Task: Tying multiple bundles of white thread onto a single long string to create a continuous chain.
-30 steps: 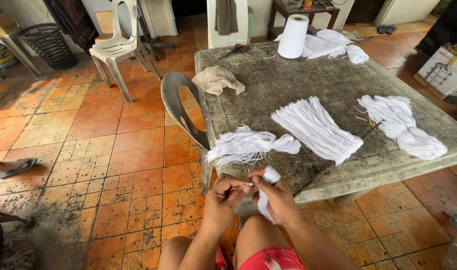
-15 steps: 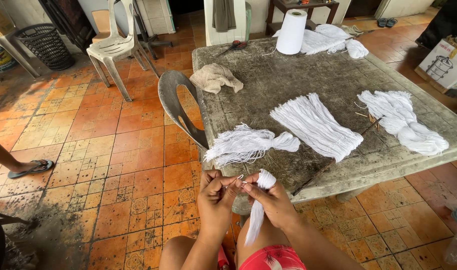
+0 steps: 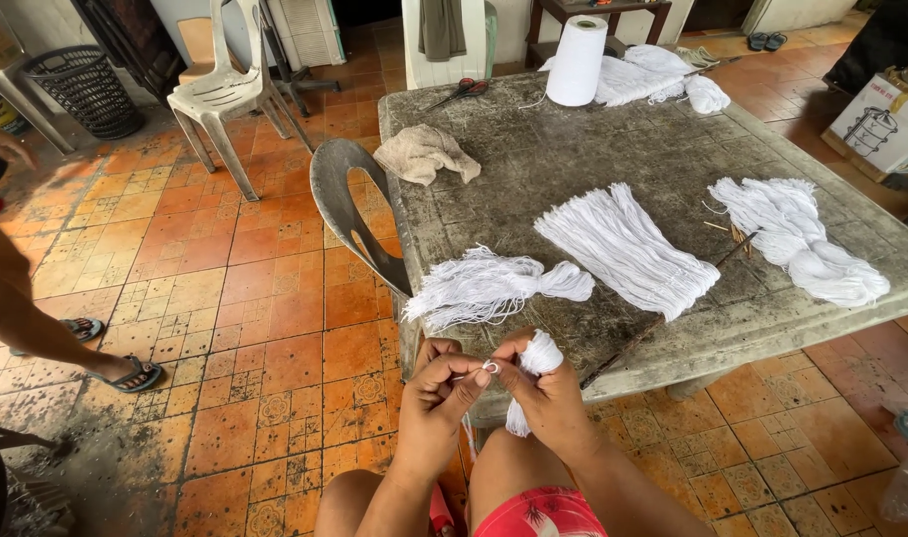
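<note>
While the head camera looks down over bare knees, the left hand (image 3: 436, 400) pinches a thin white thread (image 3: 477, 370) between thumb and fingertips, closed tight on it. The right hand (image 3: 550, 402) is clamped around a small bundle of white strings (image 3: 535, 366), its looped head poking up above the fist and its tail hanging down between the legs. Both hands meet just off the near edge of the stone table (image 3: 533, 164), a rough, grey, mottled slab with a chipped lip.

On that slab, soft stuff everywhere: a tied tassel (image 3: 494, 286) fanned out right above the hands, a flat sheaf of cut strings (image 3: 625, 247) beside it, a thicker twisted hank (image 3: 800, 237) towards the right edge. Further back, a crumpled beige cloth (image 3: 424, 151), scissors (image 3: 458, 93) and a tall white spool (image 3: 579, 60).

A grey plastic chair back (image 3: 346, 209) leans against the table's left side, crowding that corner. Open terracotta tile floor (image 3: 225, 268) lies left, where another person's sandalled foot (image 3: 126, 374) stands well apart.
</note>
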